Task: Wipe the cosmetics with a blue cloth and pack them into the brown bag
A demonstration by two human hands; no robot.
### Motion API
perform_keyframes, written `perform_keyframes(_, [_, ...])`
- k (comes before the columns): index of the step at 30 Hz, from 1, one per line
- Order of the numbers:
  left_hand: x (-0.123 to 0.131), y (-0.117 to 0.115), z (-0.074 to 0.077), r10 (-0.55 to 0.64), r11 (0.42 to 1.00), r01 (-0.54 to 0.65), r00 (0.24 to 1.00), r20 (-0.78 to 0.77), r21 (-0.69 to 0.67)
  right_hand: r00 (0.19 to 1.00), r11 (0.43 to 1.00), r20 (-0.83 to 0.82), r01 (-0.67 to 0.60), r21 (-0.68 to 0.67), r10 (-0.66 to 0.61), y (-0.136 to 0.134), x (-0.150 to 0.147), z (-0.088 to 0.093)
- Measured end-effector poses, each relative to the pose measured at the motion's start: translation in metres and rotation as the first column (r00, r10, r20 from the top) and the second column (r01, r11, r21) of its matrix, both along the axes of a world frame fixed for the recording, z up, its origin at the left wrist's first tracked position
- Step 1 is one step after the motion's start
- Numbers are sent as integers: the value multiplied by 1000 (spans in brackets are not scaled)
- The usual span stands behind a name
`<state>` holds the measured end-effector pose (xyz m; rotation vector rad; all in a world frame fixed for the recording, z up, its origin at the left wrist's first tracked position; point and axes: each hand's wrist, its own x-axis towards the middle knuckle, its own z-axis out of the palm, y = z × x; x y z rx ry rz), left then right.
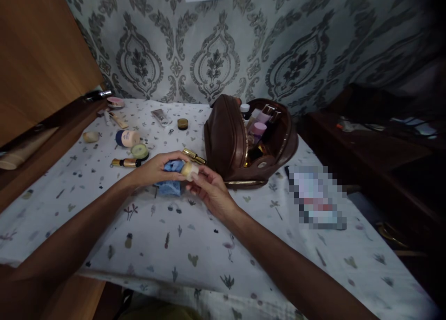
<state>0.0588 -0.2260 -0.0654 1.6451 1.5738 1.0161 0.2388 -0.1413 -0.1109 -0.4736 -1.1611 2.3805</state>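
Over the middle of the table, my left hand (160,166) is closed around a blue cloth (170,186), whose lower part hangs below the fingers. Between both hands is a small cream-coloured jar (190,170) with a whitish end, and the cloth is against its left side. My right hand (211,187) pinches the jar's right end with thumb and fingers. Just behind the hands lies a gold tube (194,156). An open brown leather bag (226,139) stands beyond my right hand, with several cosmetics inside, including a pink-capped container (258,129).
Left of my hands are a green-topped jar (140,151), a blue-and-peach jar (127,138), a gold-and-black tube (126,163) and a rounded beige item (91,137). A small dark-lidded jar (182,124) and a flat tube (160,117) lie farther back. A blurred-out phone-like object (315,197) lies right.
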Motion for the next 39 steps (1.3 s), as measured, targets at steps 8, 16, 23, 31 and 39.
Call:
perform_keyframes(8, [3, 0, -4, -27, 999, 27, 999, 25, 28, 998, 999, 39, -43, 16, 43, 1, 0, -1])
perform_keyframes(16, [7, 1, -4, -19, 1000, 18, 999, 29, 22, 1000, 1000, -15, 11, -9, -11, -1, -2, -3])
perform_keyframes(23, [3, 1, -9, -60, 998, 60, 998, 37, 15, 999, 1000, -31, 13, -18, -13, -1, 0, -3])
perform_keyframes(31, [0, 1, -10, -90, 995, 90, 996, 17, 36, 998, 998, 7, -67, 7, 67, 2, 1, -4])
perform_keyframes(39, [7, 1, -11, 150, 974, -161, 986, 78, 161, 1000, 996, -2, -23, -85, 22, 1, 0, -1])
